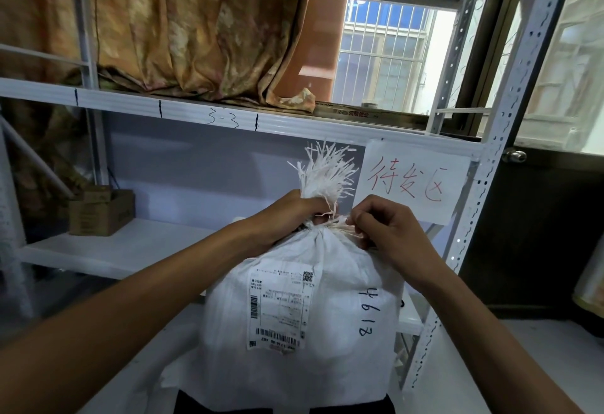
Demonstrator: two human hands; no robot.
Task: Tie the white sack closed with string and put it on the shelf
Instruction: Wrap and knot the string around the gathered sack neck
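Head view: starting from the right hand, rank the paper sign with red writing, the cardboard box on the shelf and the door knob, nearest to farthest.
From the right hand:
1. Paper sign, just above and behind the hand, taped to the shelf edge.
2. Door knob, up to the right, beyond the shelf post.
3. Cardboard box, far left, back on the lower shelf.

A brown cardboard box [101, 212] is seen at the left, set against the wall. A white paper sign [413, 181] with red handwriting is fixed at the right. A patterned orange curtain [183, 44] is hung beside a barred window [382, 57]. A round door knob [514, 155] is seen at the right.
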